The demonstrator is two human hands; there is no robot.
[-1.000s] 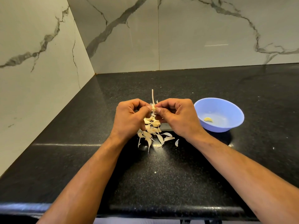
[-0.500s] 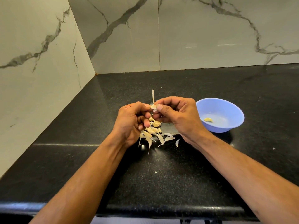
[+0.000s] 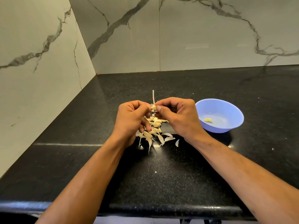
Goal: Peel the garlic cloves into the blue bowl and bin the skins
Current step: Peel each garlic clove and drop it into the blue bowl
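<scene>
My left hand (image 3: 131,120) and my right hand (image 3: 178,118) meet above the counter and both pinch one small garlic clove (image 3: 153,108) between thumb and fingertips. A thin pale stem (image 3: 153,96) sticks up from it. Below the hands lies a pile of unpeeled cloves and loose skins (image 3: 155,128) on the black counter. The blue bowl (image 3: 233,110) stands to the right of my right hand with one peeled clove (image 3: 208,120) inside.
The black stone counter (image 3: 161,175) runs to a marble wall at the left and back. Its front edge is close below my forearms. A few tiny skin flecks (image 3: 272,149) lie at the right. No bin is in view.
The hands have shifted slightly; my left hand's lower fingers have loosened and uncurled while both keep pinching the clove. Bowl and pile have not moved.
</scene>
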